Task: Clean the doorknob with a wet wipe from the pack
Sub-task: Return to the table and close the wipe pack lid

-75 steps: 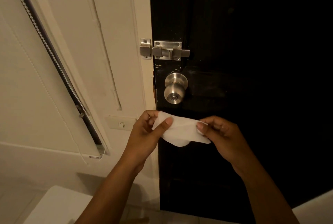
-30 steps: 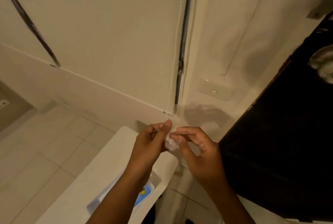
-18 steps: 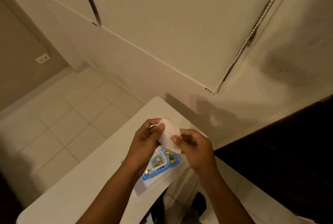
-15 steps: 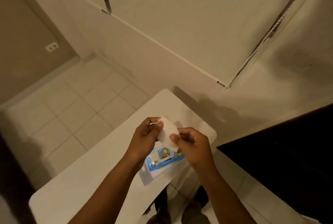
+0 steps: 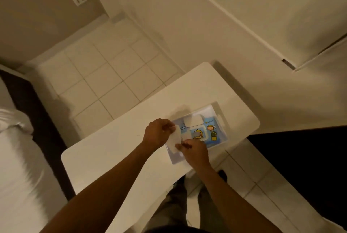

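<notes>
A folded white wet wipe [image 5: 175, 139] is pinched between both hands just above the table. My left hand [image 5: 157, 133] grips its upper left edge and my right hand [image 5: 195, 151] grips its lower right edge. Just right of the hands lies the blue wet wipe pack [image 5: 204, 131] with cartoon pictures, its white lid flap open, resting on the small white table [image 5: 122, 150]. The doorknob is out of view; only the dark door [image 5: 300, 167] shows at the right.
A bed with white sheets [image 5: 16, 167] and a dark frame stands at the left. Tiled floor [image 5: 105, 75] lies beyond the table. A cream wall [image 5: 206, 17] runs behind it. My legs and feet show below the table's near edge.
The view swung from the door and knob down and left to the table. The wipe, first spread out between both hands, is now folded small and held over the pack.
</notes>
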